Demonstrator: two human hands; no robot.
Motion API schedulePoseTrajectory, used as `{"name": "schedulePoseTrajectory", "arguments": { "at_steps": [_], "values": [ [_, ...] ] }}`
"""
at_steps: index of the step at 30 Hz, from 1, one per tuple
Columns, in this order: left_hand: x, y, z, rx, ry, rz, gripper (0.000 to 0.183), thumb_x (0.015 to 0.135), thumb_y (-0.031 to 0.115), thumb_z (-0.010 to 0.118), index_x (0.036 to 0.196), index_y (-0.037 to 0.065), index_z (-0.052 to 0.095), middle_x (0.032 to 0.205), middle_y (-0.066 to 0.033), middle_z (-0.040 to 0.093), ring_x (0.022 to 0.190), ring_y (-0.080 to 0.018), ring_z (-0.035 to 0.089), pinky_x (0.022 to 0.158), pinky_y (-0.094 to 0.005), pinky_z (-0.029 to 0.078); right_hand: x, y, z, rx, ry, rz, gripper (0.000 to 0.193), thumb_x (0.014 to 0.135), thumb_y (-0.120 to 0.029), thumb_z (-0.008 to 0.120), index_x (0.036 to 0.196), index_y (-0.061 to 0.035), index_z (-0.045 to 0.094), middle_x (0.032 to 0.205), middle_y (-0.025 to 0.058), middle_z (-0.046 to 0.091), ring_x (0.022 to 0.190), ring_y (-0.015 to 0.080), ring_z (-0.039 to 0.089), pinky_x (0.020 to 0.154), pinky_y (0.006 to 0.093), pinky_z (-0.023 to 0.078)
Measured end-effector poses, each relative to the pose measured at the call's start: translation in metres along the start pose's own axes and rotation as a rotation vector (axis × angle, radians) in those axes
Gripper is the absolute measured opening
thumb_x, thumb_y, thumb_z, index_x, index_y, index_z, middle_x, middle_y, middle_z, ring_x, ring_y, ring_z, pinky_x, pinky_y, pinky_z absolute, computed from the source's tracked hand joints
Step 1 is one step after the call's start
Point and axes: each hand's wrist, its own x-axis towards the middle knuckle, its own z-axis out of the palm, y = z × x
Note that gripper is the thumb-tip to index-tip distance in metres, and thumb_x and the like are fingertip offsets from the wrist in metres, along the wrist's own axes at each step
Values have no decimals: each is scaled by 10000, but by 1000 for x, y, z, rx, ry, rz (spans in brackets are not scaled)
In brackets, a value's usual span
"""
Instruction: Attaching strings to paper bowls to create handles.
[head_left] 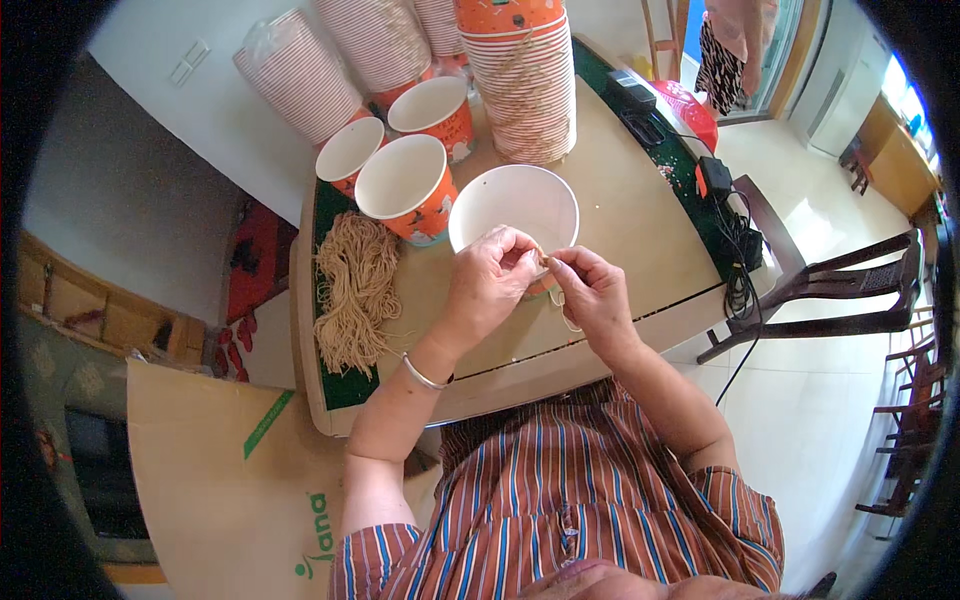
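Observation:
My left hand and my right hand meet at the near rim of a white-lined orange paper bucket. Both are closed, thumbs and fingertips pinched together on a thin pale cord. A loop of it hangs below my right fingers; the bit between the fingertips is mostly hidden. A bundle of beige cords lies on the table left of my left forearm. Three more orange paper buckets, the closest one upright with its mouth up, stand behind the bundle.
A tall stack of nested paper buckets rises at the table's back, with more stacks leaning by the wall. Black adapters and cables lie along the right edge. A dark chair is at right, cardboard at lower left. Another person stands far off.

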Motion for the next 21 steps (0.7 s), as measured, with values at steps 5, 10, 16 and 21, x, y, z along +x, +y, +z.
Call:
{"name": "schedulePoseTrajectory", "arguments": {
  "at_steps": [5, 10, 16, 21],
  "values": [
    [1, 0, -3, 7, -80, -63, 73, 955, 34, 610, 980, -18, 654, 900, -24, 662, 803, -69, 633, 740, -241, 553, -2, -3, -1, -33, 3, -58, 155, 988, -117, 642, 1057, 16, 680, 810, -40, 635, 683, 2, 505, 564, 180, 390],
    [0, 1, -3, 39, -79, -56, 90, 960, 44, 615, 1003, -19, 663, 905, -23, 684, 818, -68, 636, 745, -246, 554, -4, -7, -3, -38, 12, -64, 108, 977, -80, 624, 1042, 2, 646, 737, -57, 559, 651, 5, 462, 563, 186, 381],
    [1, -3, 0, 30, -50, 14, 116, 935, 100, 643, 965, -8, 675, 854, -90, 702, 748, -128, 681, 675, -283, 549, -2, 0, -6, -173, 47, -138, 82, 947, -44, 618, 1020, -20, 588, 682, -40, 512, 618, 21, 442, 544, 207, 368],
    [-1, 7, 2, -30, -69, -32, 107, 940, 81, 645, 981, -13, 676, 843, -71, 696, 750, -100, 664, 686, -266, 545, -5, -5, -7, -429, 102, -369, 101, 933, -7, 629, 1023, -29, 587, 668, -32, 501, 547, 27, 399, 485, 223, 347]
  ]
}}
